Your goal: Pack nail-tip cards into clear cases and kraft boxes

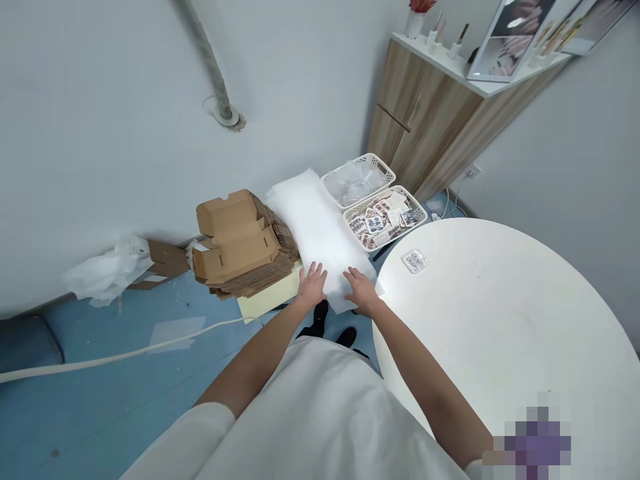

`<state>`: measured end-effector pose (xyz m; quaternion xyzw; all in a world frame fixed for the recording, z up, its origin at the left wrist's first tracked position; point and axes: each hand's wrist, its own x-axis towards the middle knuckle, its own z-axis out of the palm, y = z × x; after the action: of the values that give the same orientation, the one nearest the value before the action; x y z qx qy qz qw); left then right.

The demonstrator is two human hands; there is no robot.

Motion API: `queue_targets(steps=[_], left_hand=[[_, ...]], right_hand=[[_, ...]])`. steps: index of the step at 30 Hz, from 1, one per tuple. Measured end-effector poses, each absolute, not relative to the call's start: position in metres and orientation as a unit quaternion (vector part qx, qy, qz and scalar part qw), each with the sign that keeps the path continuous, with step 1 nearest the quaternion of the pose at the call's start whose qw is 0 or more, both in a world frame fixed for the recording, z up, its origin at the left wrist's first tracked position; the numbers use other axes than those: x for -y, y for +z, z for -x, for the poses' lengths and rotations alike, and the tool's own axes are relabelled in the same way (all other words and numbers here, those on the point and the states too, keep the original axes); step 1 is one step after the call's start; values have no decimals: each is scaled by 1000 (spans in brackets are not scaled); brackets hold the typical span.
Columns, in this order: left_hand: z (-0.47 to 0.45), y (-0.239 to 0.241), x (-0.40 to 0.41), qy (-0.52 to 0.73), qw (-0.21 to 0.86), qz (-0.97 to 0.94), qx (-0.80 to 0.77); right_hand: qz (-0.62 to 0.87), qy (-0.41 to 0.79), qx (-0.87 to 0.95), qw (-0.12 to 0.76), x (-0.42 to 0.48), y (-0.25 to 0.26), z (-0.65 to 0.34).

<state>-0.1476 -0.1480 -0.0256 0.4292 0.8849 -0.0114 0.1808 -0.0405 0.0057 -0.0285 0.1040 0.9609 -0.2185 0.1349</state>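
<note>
Head view: white sheets (320, 220) between hands (313, 285) (363, 294)

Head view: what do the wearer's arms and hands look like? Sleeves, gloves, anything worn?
White top with short, plain sleeves; forearms bare. Left hand and right hand: no gloves. No watch, bracelet or cable visible on either arm.

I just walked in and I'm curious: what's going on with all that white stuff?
Someone in a white top has both hands at the near end of some thin white sheets: the left hand by the left edge, the right hand by the right, fingers spread. A pile of brown cardboard is left of the sheets. Two baskets and a round white table are to the right.
</note>
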Motion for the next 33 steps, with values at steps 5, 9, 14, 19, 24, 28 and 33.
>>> queue_targets(steps=[5, 9, 14, 19, 24, 28, 33], left_hand=[[167, -41, 148, 41, 176, -477, -860], [184, -46, 151, 93, 196, -482, -849], [198, -46, 155, 141, 209, -476, -843], [207, -47, 158, 152, 255, -471, -831], [216, -46, 161, 145, 275, -470, -826], [218, -45, 162, 152, 270, -476, -823], [214, -35, 162, 169, 255, -460, -834]], right_hand=[[-61, -141, -971, 181, -1, -46, 59], [-69, -126, -970, 199, 2, -51, 69], [-66, -127, -976, 165, 21, -52, 75], [-104, -144, -978, 107, 35, -53, 84], [-27, -170, -978, 120, 34, -52, 101], [-41, -164, -981, 100, 38, -53, 110], [-47, -160, -984, 66, 31, -45, 115]])
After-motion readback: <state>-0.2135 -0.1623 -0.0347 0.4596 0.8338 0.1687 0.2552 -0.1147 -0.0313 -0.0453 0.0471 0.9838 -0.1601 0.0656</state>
